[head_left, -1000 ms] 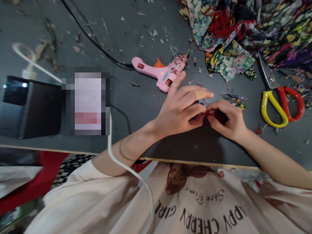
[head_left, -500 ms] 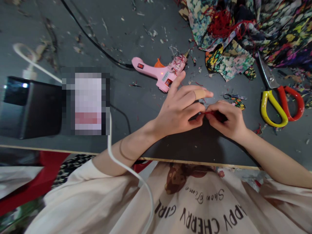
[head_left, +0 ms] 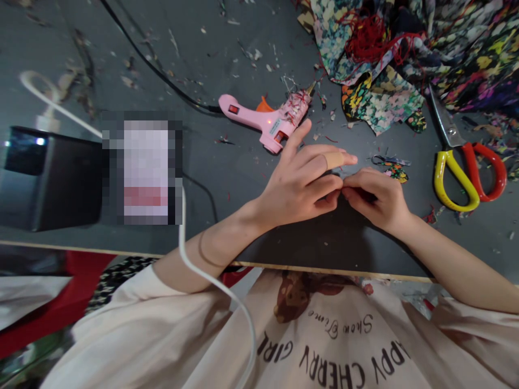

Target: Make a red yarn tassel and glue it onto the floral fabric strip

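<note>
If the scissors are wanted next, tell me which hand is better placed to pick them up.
Probably the right hand: the scissors lie on its outer side. The left hand is farther from them, close to the pink glue gun.

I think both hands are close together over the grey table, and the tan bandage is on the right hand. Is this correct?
Almost. The tan bandage is on the left hand, not the right hand; the head view shows this. Both hands are indeed close together over the grey table.
</note>
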Available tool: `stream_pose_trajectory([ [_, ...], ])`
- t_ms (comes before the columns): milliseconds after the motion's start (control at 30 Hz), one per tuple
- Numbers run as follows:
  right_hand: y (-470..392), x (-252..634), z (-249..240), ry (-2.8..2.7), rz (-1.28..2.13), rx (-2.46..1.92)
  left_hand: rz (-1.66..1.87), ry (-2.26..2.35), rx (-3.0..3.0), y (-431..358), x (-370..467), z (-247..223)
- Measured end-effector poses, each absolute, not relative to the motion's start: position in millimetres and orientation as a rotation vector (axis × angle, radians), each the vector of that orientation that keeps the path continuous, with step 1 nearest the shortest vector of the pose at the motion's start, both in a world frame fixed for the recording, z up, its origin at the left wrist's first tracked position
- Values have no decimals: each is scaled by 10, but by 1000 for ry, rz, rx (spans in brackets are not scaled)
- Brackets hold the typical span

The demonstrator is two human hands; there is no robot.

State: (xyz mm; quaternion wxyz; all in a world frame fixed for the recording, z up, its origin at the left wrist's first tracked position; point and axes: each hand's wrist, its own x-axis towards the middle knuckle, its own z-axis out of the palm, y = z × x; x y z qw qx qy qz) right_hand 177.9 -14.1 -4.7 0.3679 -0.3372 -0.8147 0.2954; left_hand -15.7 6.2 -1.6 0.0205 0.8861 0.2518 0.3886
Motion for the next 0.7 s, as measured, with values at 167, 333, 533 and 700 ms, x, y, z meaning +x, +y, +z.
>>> stream_pose_trajectory([
  [167,-144,1778,-20,-2076,757,-915,1212,808,2678,62,-189,-14],
  [333,-142,1791,7,-1965,808,-1046,1232,902,2544,66,-272,31],
  [533,-152,1801,5,-1922,847,-1100,1345,1044,2304,84,-263,23],
  [700,-156,1800,-2,-1917,814,-1071,1417,1100,2238,114,-235,-8],
])
